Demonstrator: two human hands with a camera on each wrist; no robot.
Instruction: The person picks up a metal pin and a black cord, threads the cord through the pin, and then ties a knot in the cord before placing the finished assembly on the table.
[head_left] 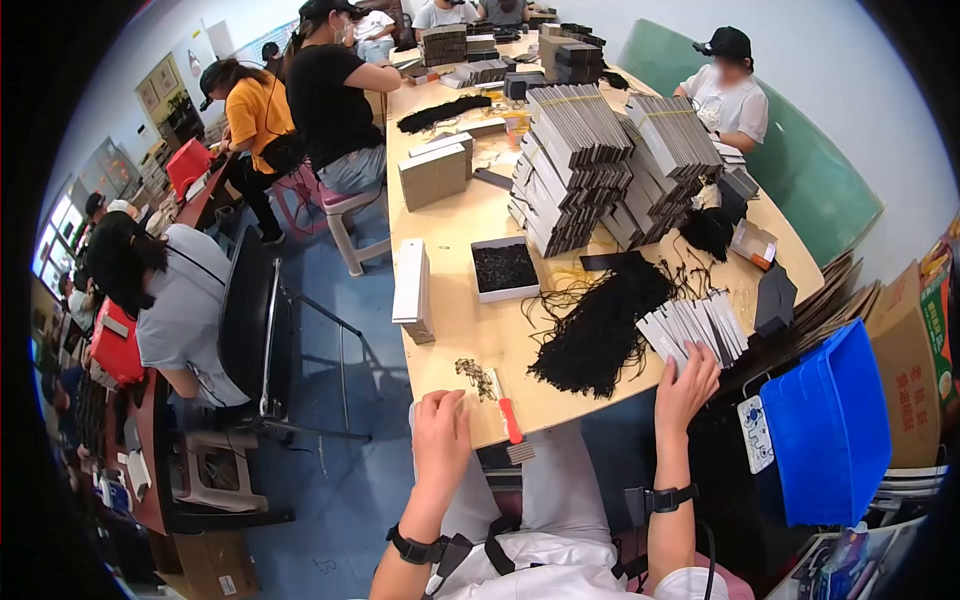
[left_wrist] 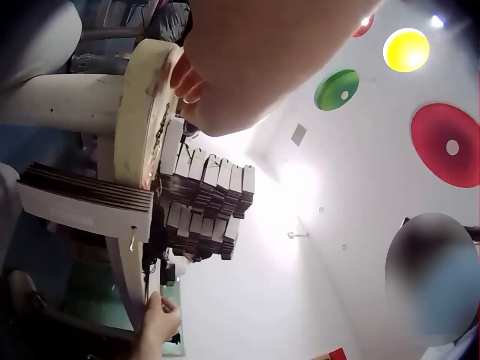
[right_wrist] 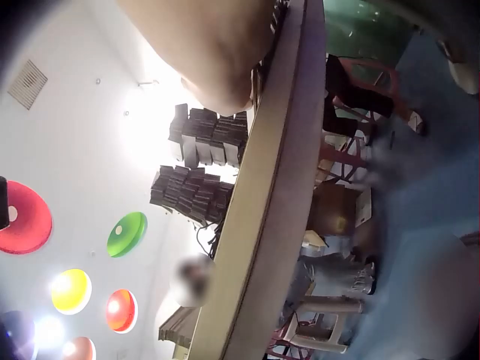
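Note:
My left hand (head_left: 443, 432) is at the near table edge with its fingers loosely bent, beside a small heap of brass-coloured pieces (head_left: 474, 377). In the left wrist view its fingertips (left_wrist: 184, 81) lie right at the tabletop. No object shows in it. A red-handled tool (head_left: 510, 420) lies just right of that heap. My right hand (head_left: 688, 387) reaches over the near right edge. Its extended fingers touch the lower ends of a fanned row of pale grey tags (head_left: 692, 328). A bundle of black cords (head_left: 605, 325) lies between the hands.
A white tray of small black pieces (head_left: 505, 268) stands beyond the cords, with an upright pale block (head_left: 411, 290) on its left. Tall stacks of grey strips (head_left: 572, 165) fill the middle. At my right are a blue bin (head_left: 830, 430) and a cardboard box (head_left: 900, 370). Other people sit around.

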